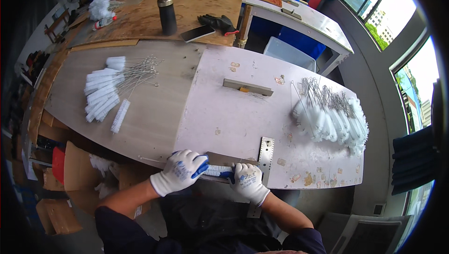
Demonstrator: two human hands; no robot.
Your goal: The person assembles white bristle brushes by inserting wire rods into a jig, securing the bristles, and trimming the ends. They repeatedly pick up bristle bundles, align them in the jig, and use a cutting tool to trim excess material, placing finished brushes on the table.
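At the table's front edge, a white bristle brush (218, 170) lies crosswise between my hands. My left hand (184, 171), in a white glove with blue palm coating, closes round its left end. Gloved the same way, my right hand (248, 179) grips the right end with fingers curled; the wire handle cannot be made out there. Just behind the brush is a flat grey metal plate (229, 159). Beside my right hand a perforated metal bar (266, 152) runs across the table edge.
Even-bristled wire-handled brushes (104, 94) fan out at left; fluffier ones (331, 119) are heaped at right. A metal strip (248, 87) stands mid-table. Farther back are a dark flask (167, 16), a phone (198, 33) and black gloves (218, 23). Cardboard boxes (60, 216) sit below left.
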